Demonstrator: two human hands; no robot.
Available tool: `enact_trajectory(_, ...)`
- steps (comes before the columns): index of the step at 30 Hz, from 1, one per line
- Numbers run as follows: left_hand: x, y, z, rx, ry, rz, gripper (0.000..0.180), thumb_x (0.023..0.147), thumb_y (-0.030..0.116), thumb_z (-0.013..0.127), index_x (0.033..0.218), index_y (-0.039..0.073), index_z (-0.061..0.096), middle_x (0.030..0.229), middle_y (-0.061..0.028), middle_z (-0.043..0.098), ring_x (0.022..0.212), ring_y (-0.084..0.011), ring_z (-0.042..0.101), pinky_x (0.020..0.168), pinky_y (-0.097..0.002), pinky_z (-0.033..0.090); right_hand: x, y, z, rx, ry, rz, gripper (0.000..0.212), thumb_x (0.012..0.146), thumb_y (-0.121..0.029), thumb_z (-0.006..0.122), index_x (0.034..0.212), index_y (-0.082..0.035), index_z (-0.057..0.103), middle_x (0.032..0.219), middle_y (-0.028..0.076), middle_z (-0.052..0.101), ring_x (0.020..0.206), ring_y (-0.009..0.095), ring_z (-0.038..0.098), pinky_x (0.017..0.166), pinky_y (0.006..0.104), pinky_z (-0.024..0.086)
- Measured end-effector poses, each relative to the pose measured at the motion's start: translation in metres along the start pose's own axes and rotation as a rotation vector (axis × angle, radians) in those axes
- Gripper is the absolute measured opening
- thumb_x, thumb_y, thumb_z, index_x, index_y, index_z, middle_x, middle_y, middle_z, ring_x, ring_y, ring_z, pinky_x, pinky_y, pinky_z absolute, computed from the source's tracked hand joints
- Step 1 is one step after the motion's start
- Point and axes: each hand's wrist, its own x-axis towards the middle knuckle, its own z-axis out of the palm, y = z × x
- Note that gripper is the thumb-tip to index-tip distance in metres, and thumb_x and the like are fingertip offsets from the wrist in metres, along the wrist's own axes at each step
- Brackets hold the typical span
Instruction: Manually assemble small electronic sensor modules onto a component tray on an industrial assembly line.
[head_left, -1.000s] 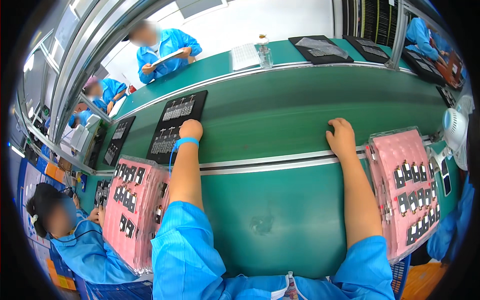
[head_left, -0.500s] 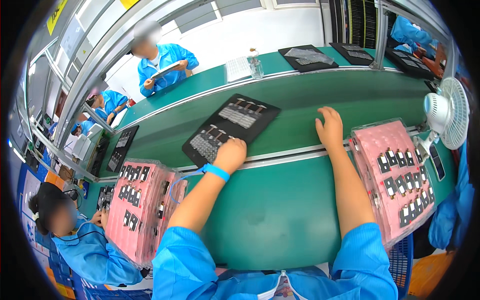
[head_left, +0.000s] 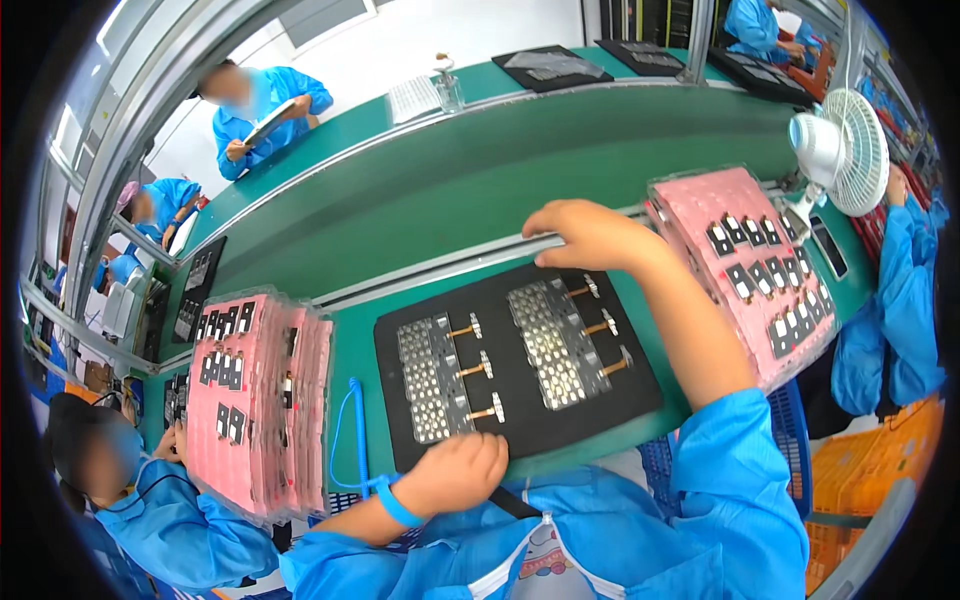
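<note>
A black foam pad [head_left: 508,430] lies on the green table in front of me. It carries two groups of dark panels covered in silvery round spots, a left panel group [head_left: 425,375] and a right panel group [head_left: 552,345]. Short copper-coloured strips with silver ends stick out to the right of each. My left hand [head_left: 455,475], with a blue wrist strap [head_left: 400,503], has its curled fingers on the pad's near edge; its thumb is hidden. Over the pad's far edge, beside the metal rail, hovers my right hand [head_left: 585,232], thumb and fingers apart and holding nothing.
Stacked pink trays with small black parts stand at left [head_left: 225,440] and right [head_left: 715,200]. Beyond the rail [head_left: 400,278] runs a green belt [head_left: 420,210]. A white fan [head_left: 845,150] and a phone [head_left: 828,245] are at right. Co-workers sit left and far.
The black pad has come off the belt, over the rail and onto the table before me, turned straighter. My left hand moved nearer with it; my right hand swung left to its far edge.
</note>
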Motion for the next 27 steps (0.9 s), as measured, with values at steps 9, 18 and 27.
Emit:
enact_trajectory(9,-0.005,-0.004,-0.015,-0.460,-0.110,-0.214,0.037,0.077,0.026,0.070,0.104,0.002,0.061,0.093,-0.0117,0.061,0.086,-0.0266,0.059,0.072,-0.0356,0.052,-0.011,-0.004,0.043,-0.059,-0.339,0.161,0.057,0.061,-0.019,0.084,0.111,-0.005,0.060,0.104,0.013,0.059,0.101,0.031,0.058,0.083,0.0388,0.048)
enact_trajectory(18,0.026,-0.145,0.027,-0.461,-0.083,-0.483,0.057,0.063,0.023,0.084,0.110,0.002,0.059,0.102,-0.0145,0.060,0.100,-0.0340,0.055,0.086,-0.0429,0.046,-0.003,-0.003,0.043,-0.032,-0.479,0.307,0.062,0.056,-0.013,0.087,0.110,-0.005,0.057,0.103,0.012,0.061,0.097,0.030,0.060,0.077,0.0391,0.049)
enact_trajectory(27,0.044,-0.181,0.036,-0.703,-0.478,-0.457,0.050,0.064,0.028,0.085,0.098,-0.001,0.062,0.093,-0.0161,0.058,0.090,-0.0321,0.056,0.077,-0.0385,0.044,-0.003,0.002,0.043,0.094,-0.654,0.358,0.046,0.059,-0.016,0.085,0.098,0.001,0.066,0.096,0.015,0.064,0.095,0.029,0.061,0.076,0.0383,0.048)
